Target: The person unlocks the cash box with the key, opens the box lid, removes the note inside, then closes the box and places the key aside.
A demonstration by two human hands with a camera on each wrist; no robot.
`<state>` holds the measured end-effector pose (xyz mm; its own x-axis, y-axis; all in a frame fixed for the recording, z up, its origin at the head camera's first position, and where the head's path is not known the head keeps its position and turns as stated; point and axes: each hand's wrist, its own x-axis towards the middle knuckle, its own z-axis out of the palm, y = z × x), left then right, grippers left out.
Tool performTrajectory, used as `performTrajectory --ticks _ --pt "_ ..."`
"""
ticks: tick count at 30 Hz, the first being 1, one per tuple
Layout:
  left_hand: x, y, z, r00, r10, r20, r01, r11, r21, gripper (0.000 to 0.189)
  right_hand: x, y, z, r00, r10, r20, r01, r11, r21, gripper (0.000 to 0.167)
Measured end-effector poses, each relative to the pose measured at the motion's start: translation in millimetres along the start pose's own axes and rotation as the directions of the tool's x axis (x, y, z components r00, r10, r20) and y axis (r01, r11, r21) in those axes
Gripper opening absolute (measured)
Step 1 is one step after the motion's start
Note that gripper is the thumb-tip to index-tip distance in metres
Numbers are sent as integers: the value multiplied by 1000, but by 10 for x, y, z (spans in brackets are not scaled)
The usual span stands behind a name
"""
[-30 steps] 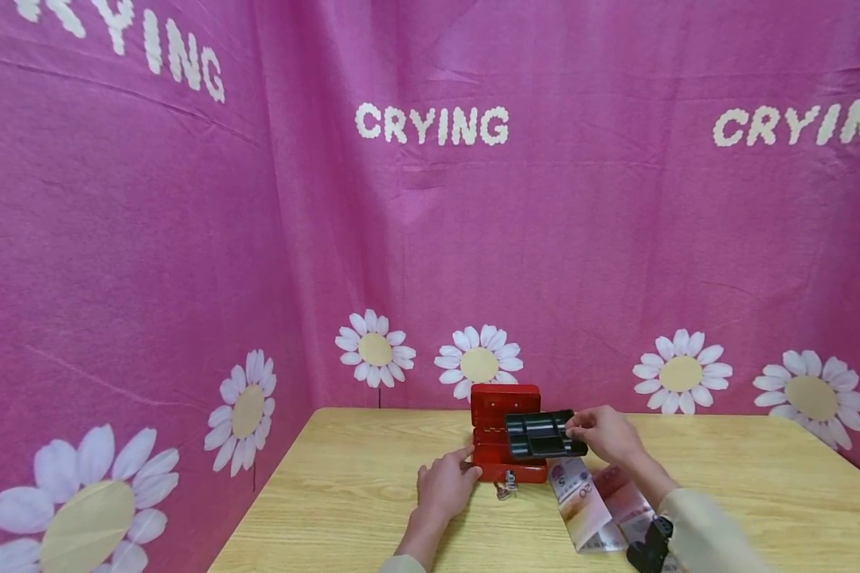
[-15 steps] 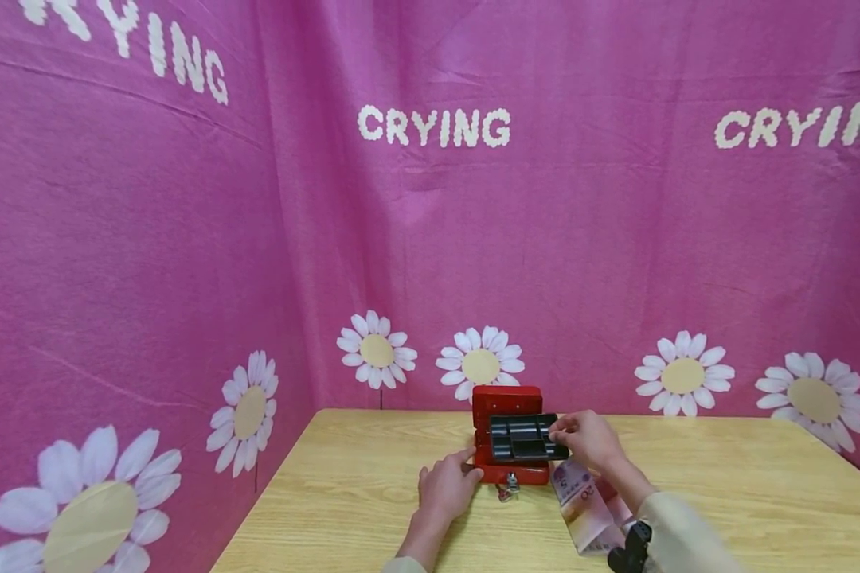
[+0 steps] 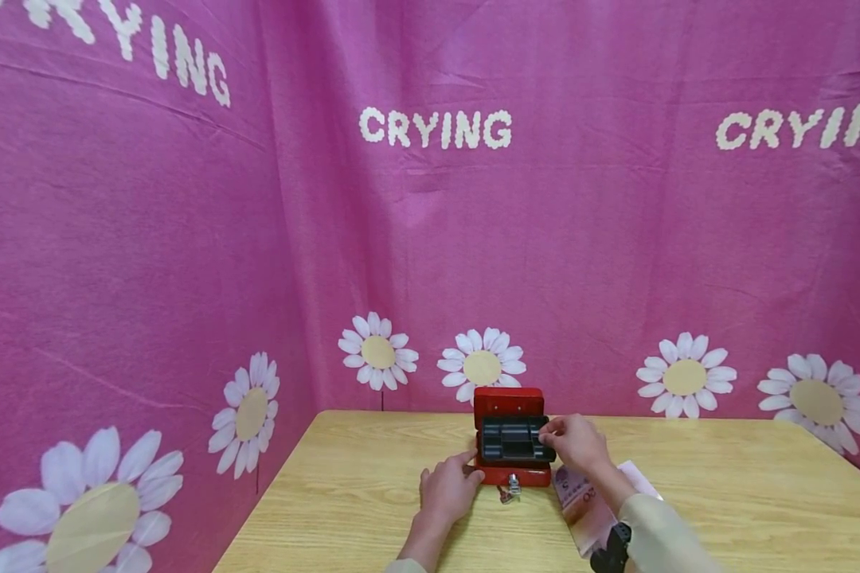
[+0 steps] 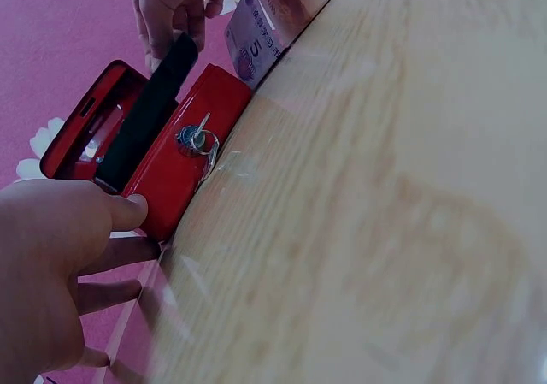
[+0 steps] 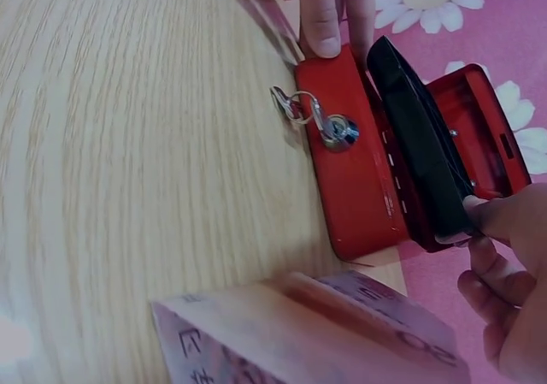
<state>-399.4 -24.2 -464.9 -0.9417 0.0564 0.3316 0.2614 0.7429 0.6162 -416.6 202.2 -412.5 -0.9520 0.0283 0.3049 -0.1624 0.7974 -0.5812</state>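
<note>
A small red cash box [image 3: 494, 477] stands on the table with its lid [image 3: 509, 395] raised. My right hand [image 3: 579, 444] pinches the right end of a black compartment tray [image 3: 518, 452], which is tilted over the box's interior. In the right wrist view, the tray [image 5: 417, 140] sits partly above the red rim. My left hand [image 3: 446, 492] steadies the box's left end: its thumb [image 4: 128, 211] touches the front corner while the other fingers extend down to the tabletop. A key ring with keys [image 4: 203, 149] hangs from the lock in the front wall.
Folded banknotes [image 3: 580, 509], pinkish and purple, lie on the wooden table [image 3: 373, 477] right of the box, partly under my right forearm. A pink cloth with daisies [image 3: 580, 239] hangs behind and at the left.
My right hand has carried the black tray leftward, from beyond the box's right side to over its interior. The left hand has stayed at the box's left end.
</note>
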Motion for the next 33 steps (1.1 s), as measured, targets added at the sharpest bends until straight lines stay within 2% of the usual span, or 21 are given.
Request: performTrajectory --ticks 6,12,22,33 --pt "-16 5 -7 999 27 -22 -27 1000 5 39 23 36 94 999 46 14 -47 999 14 13" --pt "3 -6 4 1000 14 -26 -14 1000 7 39 27 7 138 998 64 17 -64 998 22 12" --pt "21 -15 31 1000 -5 -4 5 1000 -19 39 -14 42 228 998 58 -29 -60 997 -40 10" --pt "28 -14 19 999 -30 27 30 999 -17 42 -35 55 253 999 26 -38 -29 997 -74 10"
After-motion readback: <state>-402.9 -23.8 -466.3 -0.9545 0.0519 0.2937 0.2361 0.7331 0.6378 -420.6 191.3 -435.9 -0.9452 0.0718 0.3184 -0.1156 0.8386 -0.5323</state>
